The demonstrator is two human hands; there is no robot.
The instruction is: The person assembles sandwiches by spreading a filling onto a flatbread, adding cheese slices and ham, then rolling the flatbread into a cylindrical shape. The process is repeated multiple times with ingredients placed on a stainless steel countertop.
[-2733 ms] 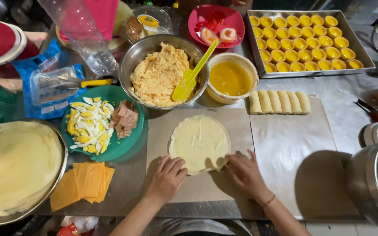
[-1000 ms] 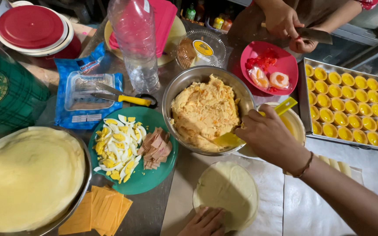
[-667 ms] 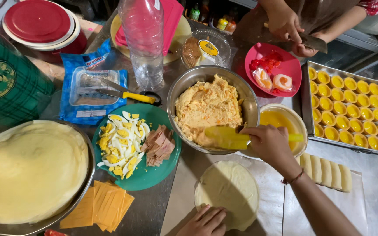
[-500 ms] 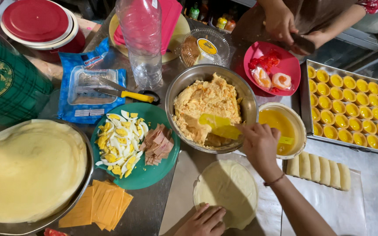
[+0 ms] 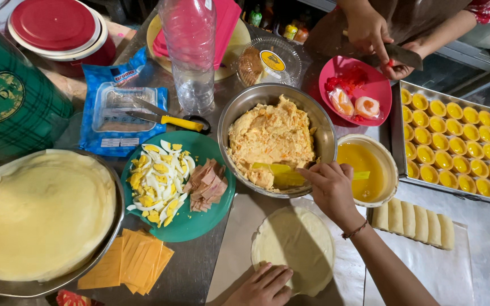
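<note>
Yellow spatula (image 5: 282, 173) is gripped by the right hand (image 5: 331, 188), fingers curled around its handle, and its blade is pushed into the orange-flecked filling (image 5: 270, 139) of the steel bowl (image 5: 325, 131) at the middle of the table. Just below that bowl a round crepe (image 5: 299, 246) is laid flat on a sheet of paper (image 5: 231, 249) near the front edge. The crepe's lower rim is pressed by the left hand (image 5: 262, 286), fingers held loosely together and flat. To the left, a green plate (image 5: 199, 224) is loaded with chopped egg (image 5: 157, 181) and ham pieces (image 5: 206, 184). Cheese slices (image 5: 129, 263) are fanned out by the front edge, beside a big pan of stacked crepes (image 5: 38, 215) at the front left corner. A small bowl of yellow liquid (image 5: 367, 170) is set touching the steel bowl's right side. Rolled crepes (image 5: 415, 221) are lined up below a tray of yellow cups (image 5: 460, 144) at the right edge. At the far edge a knife (image 5: 401, 55) is held over a pink plate (image 5: 378, 90) by another person's hands (image 5: 370, 31).
</note>
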